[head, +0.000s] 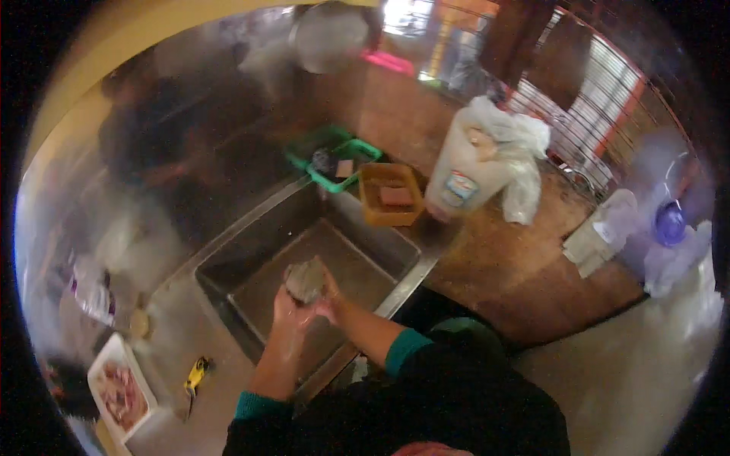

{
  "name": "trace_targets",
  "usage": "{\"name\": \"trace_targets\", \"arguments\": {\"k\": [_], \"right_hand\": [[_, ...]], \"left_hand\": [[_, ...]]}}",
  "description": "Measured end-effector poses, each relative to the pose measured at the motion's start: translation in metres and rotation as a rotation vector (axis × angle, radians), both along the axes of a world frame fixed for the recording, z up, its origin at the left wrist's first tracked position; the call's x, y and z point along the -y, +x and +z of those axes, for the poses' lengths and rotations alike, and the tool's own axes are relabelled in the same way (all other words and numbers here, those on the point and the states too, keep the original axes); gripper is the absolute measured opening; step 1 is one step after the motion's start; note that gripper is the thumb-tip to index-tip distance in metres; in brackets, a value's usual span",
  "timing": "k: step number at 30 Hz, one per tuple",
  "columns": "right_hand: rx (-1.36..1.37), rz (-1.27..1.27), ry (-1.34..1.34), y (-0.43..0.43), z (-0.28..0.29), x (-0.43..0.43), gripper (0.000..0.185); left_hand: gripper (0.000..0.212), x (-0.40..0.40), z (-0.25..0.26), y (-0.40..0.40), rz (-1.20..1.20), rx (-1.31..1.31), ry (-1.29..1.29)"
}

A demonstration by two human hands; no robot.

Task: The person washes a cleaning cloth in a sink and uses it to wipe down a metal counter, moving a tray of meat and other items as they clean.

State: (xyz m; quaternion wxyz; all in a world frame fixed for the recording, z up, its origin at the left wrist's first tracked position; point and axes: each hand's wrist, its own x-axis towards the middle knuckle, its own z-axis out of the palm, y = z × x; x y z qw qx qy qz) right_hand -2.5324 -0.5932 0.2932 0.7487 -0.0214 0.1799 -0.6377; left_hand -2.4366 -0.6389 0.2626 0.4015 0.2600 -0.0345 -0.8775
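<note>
Over the metal sink basin [319, 342] my left hand [290, 308] and my right hand [329, 301] are close together. Between them is a pale grey, rounded thing [306, 280], possibly a cloth or scrubbing pad; blur hides its exact kind. My left hand supports it from the near left and my right hand grips its right side. Both forearms look wet. Beyond the basin's far corner, an amber plastic tub [390, 214] holds a pink block [396, 196]. A green plastic basket [345, 185] sits beside it, with a dark thing and a small pale block inside.
A large translucent container [450, 165] with plastic bags stands on the brown counter [513, 268]. On the left metal surface lie a yellow-handled tool [195, 373] and a white tray [137, 376] of raw meat-like pieces. A person [142, 131] is blurred at upper left.
</note>
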Motion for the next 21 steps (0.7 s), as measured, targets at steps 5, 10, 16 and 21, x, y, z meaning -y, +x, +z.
{"name": "trace_targets", "arguments": {"k": [5,10,16,21], "right_hand": [[-0.311,-0.080,-0.079,-0.066,0.001,0.028,0.023],[-1.291,0.127,-0.449,-0.035,0.028,0.034,0.023],[-1.130,-0.328,-0.404,-0.019,0.022,0.029,0.023],[-0.543,-0.481,0.128,-0.038,0.014,0.059,0.017]], "left_hand": [[0.045,-0.032,-0.003,-0.021,-0.172,0.004,-0.159],[0.053,-0.026,0.023,-0.005,-0.371,-0.181,-0.137],[0.036,0.042,0.000,-0.016,-0.013,0.036,-0.116],[0.032,0.032,0.036,-0.047,0.321,0.152,-0.497]]}}
